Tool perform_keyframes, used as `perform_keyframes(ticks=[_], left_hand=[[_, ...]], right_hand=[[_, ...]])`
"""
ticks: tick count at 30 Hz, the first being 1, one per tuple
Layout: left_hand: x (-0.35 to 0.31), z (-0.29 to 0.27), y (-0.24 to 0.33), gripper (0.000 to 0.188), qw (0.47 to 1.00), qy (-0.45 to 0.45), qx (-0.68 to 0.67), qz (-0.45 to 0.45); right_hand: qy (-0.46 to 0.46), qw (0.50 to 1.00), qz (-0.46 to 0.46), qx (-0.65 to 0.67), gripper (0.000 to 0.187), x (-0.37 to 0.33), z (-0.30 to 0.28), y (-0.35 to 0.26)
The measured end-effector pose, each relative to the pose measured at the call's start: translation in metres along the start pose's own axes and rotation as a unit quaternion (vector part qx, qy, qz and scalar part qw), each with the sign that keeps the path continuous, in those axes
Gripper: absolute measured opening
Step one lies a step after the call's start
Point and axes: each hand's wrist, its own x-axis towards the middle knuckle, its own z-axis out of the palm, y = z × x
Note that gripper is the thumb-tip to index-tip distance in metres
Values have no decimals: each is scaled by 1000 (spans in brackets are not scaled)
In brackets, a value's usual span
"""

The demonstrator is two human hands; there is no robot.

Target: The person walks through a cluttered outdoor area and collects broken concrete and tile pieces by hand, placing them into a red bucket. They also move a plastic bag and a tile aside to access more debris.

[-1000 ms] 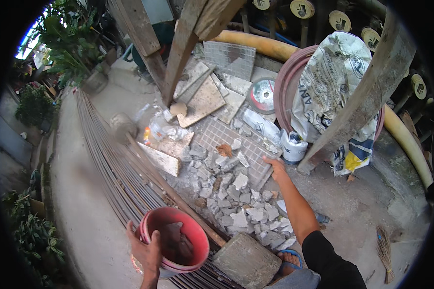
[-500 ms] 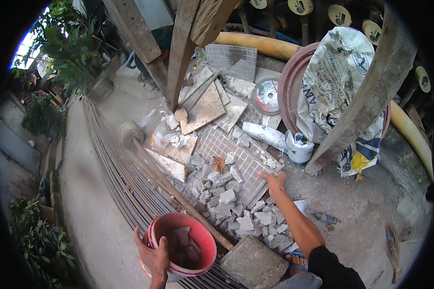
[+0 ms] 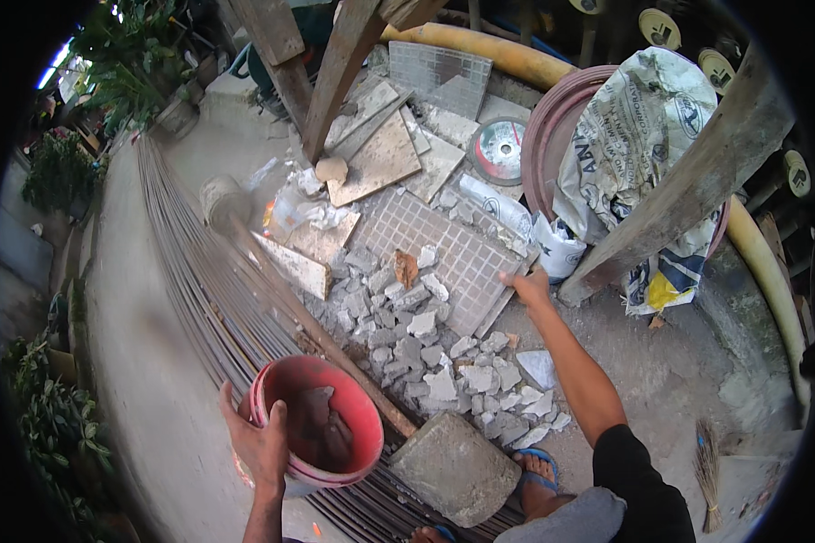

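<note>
My left hand point(image 3: 261, 443) grips the near-left rim of a red bucket point(image 3: 369, 425), its thumb over the edge. Several grey chunks of broken concrete point(image 3: 317, 407) lie inside the bucket. My right arm reaches forward, and the right hand point(image 3: 530, 288) is closed on the right edge of a grey paving tile point(image 3: 448, 262) with a grid of small squares. That tile lies tilted against rubble, and another slab edge shows along its right side. A heap of broken concrete point(image 3: 417, 353) spreads just below the tile, with a brown dry leaf point(image 3: 406, 269) on top.
Long steel bars point(image 3: 186, 235) and a long-handled sledgehammer point(image 3: 222, 204) run along the left. A square concrete block point(image 3: 453, 471) sits beside my sandalled feet. Wooden posts point(image 3: 670, 195), loose tiles point(image 3: 376, 163), a cutting disc point(image 3: 498, 149), a white sack point(image 3: 638, 136) and a stick broom point(image 3: 708, 475) surround the heap.
My right hand has moved slightly away and to the right with the tile's edge, which has shifted a little off the rubble. The left hand stays on the bucket. The view has shifted.
</note>
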Motion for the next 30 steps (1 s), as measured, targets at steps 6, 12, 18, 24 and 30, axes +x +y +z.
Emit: perform_keyframes(ticks=[6,12,18,24,30], left_hand=[[-2,0,0,82,1000,-2,-7,-4],[-1,0,-6,82,1000,9,-24,14],[4,3,-25,84,999,32,-3,5],[-3,-2,-4,83,999,-34,-15,25],[-23,11,9,85,996,-60,-3,71]], right_hand=[[198,773,-483,-361,78,9,24,-69],[-102,831,-365,-407,96,116,119,-65],[-51,799,-434,-412,67,63,158,-67],[32,902,-384,-193,73,-55,52,3],[95,988,-12,125,84,-28,-57,62]])
